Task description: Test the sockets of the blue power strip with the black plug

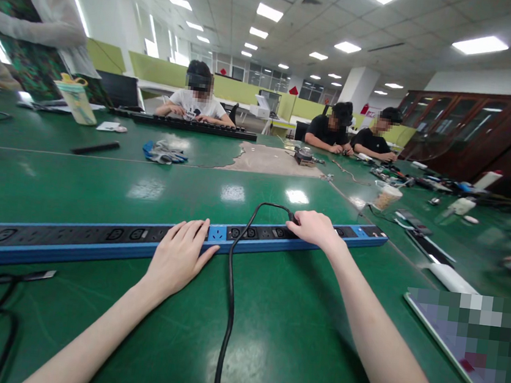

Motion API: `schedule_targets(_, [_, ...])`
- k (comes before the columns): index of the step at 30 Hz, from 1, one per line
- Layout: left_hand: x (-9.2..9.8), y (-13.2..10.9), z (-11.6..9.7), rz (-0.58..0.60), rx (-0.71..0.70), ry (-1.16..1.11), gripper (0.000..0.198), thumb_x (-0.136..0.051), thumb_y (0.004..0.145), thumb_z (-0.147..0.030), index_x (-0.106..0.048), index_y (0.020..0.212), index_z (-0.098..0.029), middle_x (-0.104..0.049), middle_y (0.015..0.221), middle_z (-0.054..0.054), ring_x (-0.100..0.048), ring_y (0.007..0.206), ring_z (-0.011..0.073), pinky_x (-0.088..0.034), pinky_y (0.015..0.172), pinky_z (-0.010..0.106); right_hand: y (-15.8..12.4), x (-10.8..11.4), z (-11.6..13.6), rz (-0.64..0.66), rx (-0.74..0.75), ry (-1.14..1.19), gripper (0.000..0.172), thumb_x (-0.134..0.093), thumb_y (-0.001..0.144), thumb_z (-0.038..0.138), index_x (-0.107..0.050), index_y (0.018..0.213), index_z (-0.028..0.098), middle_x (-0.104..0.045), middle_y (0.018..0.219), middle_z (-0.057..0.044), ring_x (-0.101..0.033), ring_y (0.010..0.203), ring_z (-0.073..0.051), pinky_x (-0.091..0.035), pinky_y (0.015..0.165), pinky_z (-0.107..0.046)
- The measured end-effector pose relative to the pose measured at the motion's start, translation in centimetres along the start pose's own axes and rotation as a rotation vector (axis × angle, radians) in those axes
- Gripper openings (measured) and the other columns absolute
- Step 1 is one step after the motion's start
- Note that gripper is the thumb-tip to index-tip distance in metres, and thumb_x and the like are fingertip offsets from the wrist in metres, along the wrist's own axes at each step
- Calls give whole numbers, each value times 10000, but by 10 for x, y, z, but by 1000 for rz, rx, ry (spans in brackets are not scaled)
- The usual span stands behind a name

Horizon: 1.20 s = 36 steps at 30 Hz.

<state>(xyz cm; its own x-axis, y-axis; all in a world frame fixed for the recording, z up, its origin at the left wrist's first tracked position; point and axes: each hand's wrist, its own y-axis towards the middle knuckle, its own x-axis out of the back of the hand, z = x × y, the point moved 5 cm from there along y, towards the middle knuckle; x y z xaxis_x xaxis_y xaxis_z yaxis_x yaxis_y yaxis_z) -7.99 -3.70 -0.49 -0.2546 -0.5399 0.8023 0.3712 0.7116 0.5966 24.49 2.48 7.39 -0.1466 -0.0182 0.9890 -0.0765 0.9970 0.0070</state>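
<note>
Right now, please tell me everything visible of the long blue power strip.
The power strip is a straight bar: shiny blue casing, perhaps painted metal, black top with mixed sockets, two on blue inserts. It lies flat across the green table, its left end beyond view. The left grip rests on it; a black cable loops over it into the right grip, which hides any connection.
</note>
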Motion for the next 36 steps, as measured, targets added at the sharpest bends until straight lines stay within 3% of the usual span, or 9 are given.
schedule_targets(9, [-1,1,1,5,3,-5,647,-465,1018,-532,-469,1555,-170,-607,1451,191,-568,1332,365,-376,1174,542,3,2,4,-83,-22,-26,450,-425,1030,408,-777,1062,131,-761,1067,-212,-733,1022,-320,-518,883,-366])
schedule_targets(13, [-1,1,0,8,0,-3,660,-462,1018,-534,-457,1564,-163,-604,1449,202,-563,1336,371,-373,1173,550,2,4,2,-99,2,-29,443,-465,1012,433,-781,1047,125,-761,1049,-219,-732,1006,-324,-518,865,-363])
schedule_targets(20, [-3,1,0,22,-10,14,659,-462,1021,-529,-459,1560,-150,-603,1444,207,-560,1334,374,-377,1169,543,4,3,-2,-138,-4,-3,429,-466,1001,429,-775,957,135,-773,982,-194,-736,927,-287,-499,772,-310])
schedule_targets(24, [-3,1,0,18,-4,0,658,-469,1019,-527,-462,1560,-155,-602,1449,205,-560,1341,374,-371,1177,546,3,2,-4,-97,25,127,401,-462,1009,401,-745,885,145,-763,832,-141,-725,819,-235,-452,692,-266])
schedule_targets(27, [-2,1,1,16,-5,5,656,-475,1016,-529,-474,1554,-154,-607,1443,207,-566,1335,374,-376,1174,549,-2,14,-2,-68,115,235,421,-437,1042,444,-718,890,170,-735,757,-79,-710,760,-200,-420,672,-250])
schedule_targets(33, [-3,2,1,21,-22,29,646,-492,1014,-508,-500,1529,-118,-624,1417,212,-582,1317,363,-390,1170,535,-22,63,-20,-380,160,174,412,-508,1019,580,-701,921,230,-750,953,-74,-675,874,-233,-383,675,-284])
schedule_targets(36, [-2,1,0,-5,-23,25,646,-488,1013,-525,-502,1531,-138,-630,1418,204,-589,1314,363,-398,1162,545,-22,61,-47,-326,184,337,396,-601,965,604,-712,900,229,-746,887,-67,-678,808,-226,-412,658,-288])
